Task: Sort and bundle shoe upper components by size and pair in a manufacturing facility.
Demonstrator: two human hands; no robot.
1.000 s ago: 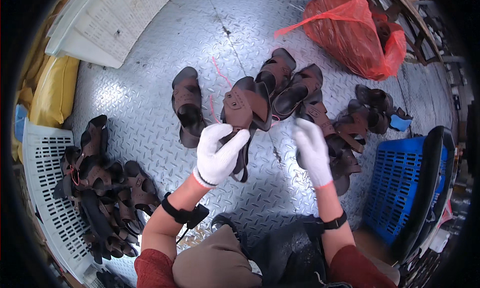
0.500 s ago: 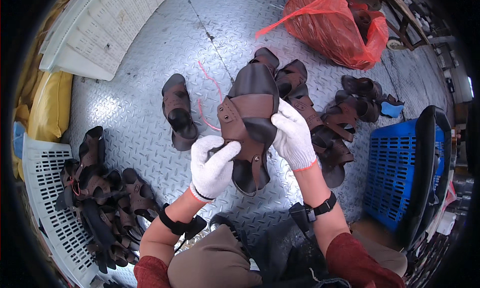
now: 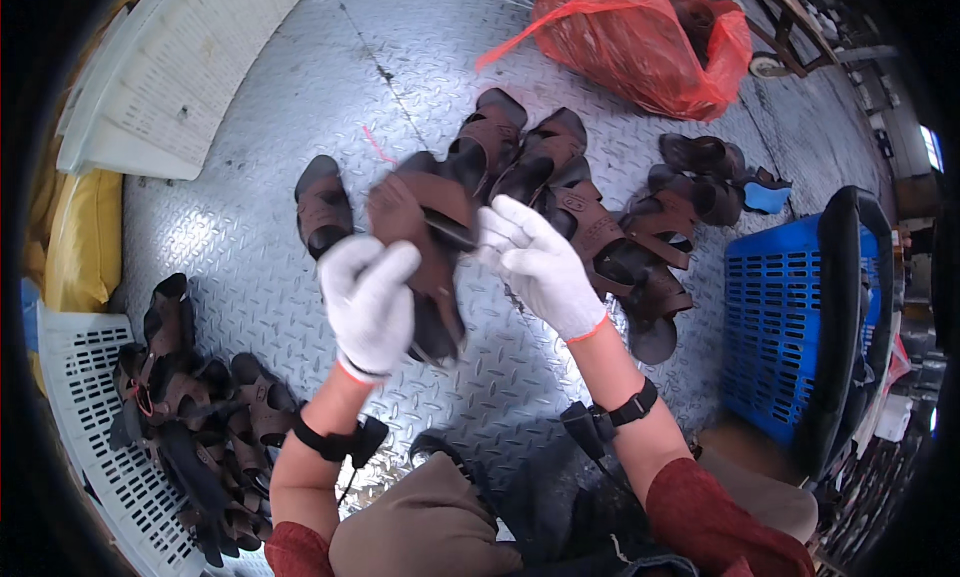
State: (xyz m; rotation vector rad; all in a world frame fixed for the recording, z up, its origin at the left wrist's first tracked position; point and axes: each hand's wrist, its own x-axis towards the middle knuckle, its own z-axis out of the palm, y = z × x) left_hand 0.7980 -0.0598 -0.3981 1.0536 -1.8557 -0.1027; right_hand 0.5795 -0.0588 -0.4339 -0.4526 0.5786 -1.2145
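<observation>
A brown sandal point(image 3: 425, 202) with wide straps and a dark sole is held up over the metal floor, blurred by motion. My left hand point(image 3: 368, 302), in a white knit glove, grips its near left side with thumb and fingers. To the right of the sandal is my right hand point(image 3: 535, 267), gloved alike, its fingers stretched out and slightly apart beside the sandal's edge, holding nothing that I can see. Another brown sandal point(image 3: 324, 202) lies on the floor beyond my left hand. More sandals point(image 3: 590, 222) lie in a cluster past my right hand.
At the left, a white perforated basket point(image 3: 85, 357) has a heap of sandals point(image 3: 205, 407) beside it. A blue basket point(image 3: 775, 327) stands at the right. Farther off are a red plastic bag point(image 3: 640, 52), a white crate point(image 3: 170, 72) and a yellow sack point(image 3: 92, 237).
The held sandal has moved left and tilted, along with my left hand. My right hand has come off its edge, fingers now straighter. The whole view has shifted slightly.
</observation>
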